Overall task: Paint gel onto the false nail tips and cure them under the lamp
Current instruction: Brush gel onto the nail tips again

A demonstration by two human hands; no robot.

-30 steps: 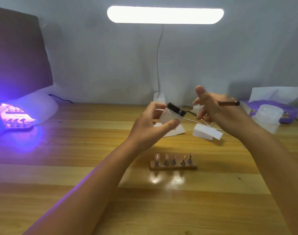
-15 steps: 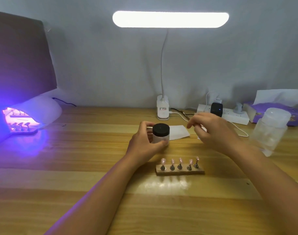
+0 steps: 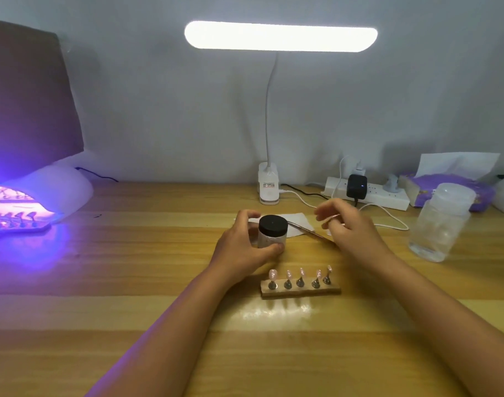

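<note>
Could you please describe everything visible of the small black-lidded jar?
The jar is small and round, with a pale, cloudy body and a flat black lid closed on top. It stands upright on the wooden table, behind the nail tip stand. The left hand grips its body, thumb in front. A thin brush ends beside the lid; contact unclear.

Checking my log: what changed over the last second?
The left hand lowered the jar from mid-air onto the table and still grips it. The right hand came down, the brush now low beside the jar. Nail tip stand and lit curing lamp stayed put.
</note>
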